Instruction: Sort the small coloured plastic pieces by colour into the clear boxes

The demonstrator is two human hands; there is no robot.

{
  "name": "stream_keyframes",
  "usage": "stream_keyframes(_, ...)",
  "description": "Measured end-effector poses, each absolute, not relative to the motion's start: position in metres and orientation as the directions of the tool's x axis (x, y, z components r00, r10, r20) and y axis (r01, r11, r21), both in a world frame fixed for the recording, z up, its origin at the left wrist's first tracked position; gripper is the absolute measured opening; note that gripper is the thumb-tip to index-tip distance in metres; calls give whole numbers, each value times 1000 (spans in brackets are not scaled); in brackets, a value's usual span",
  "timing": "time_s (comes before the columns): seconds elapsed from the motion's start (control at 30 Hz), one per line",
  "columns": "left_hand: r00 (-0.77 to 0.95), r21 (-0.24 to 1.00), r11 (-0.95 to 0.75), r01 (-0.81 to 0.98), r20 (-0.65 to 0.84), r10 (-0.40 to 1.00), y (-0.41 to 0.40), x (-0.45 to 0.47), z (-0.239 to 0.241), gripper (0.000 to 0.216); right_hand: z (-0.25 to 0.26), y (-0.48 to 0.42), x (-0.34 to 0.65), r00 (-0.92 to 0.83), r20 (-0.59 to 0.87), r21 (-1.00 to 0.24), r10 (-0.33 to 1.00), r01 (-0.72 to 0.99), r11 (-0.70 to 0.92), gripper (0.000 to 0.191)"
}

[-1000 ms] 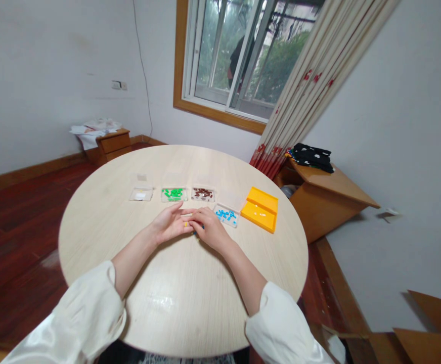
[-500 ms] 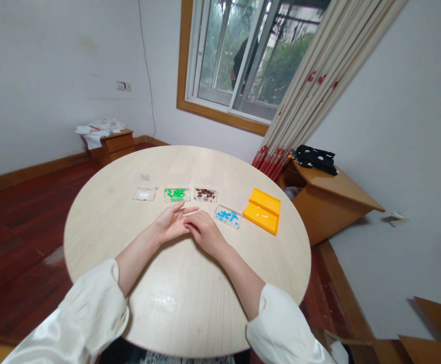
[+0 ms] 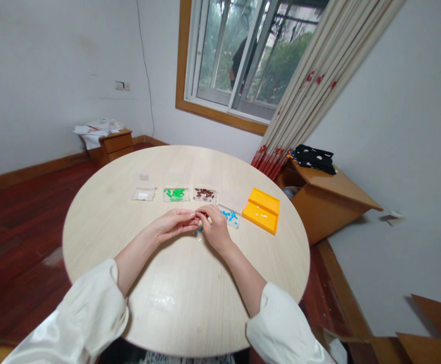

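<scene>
Above the middle of the round table, my left hand and my right hand meet at the fingertips, both closed in a pinch. A tiny dark-red piece shows between them, mostly covered by fingers. Just below the fingertips are small blue pieces and a pale speck; I cannot tell whether they are held or lie on the table. Partly behind my right hand stands a clear box of blue pieces. Beyond the hands are clear boxes with green pieces and brown pieces.
At the left on the table sits another clear box with something white inside. An open yellow case holding a few white bits lies at the right. Behind it are a wooden cabinet and a curtain; a person appears in the window.
My left hand has turned from an open palm to a pinch. My right hand has moved slightly right, and small dark-red and blue pieces now show at the fingertips.
</scene>
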State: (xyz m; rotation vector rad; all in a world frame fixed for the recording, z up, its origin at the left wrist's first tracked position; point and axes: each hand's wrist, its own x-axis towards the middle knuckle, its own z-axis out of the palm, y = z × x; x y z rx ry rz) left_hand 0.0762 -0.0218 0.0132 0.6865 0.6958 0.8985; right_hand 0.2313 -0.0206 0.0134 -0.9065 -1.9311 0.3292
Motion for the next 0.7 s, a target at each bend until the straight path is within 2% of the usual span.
stream_keyframes(0.43, 314, 784, 394, -479, -266, 912, -20, 79, 13, 5, 14, -22, 230, -245, 614, -664, 750, 353, 659, 16)
stream_keyframes(0.7, 275, 829, 302, -470, -188, 943, -19, 77, 15, 7, 16, -22, 229, -212, 630, -676, 747, 323, 662, 10)
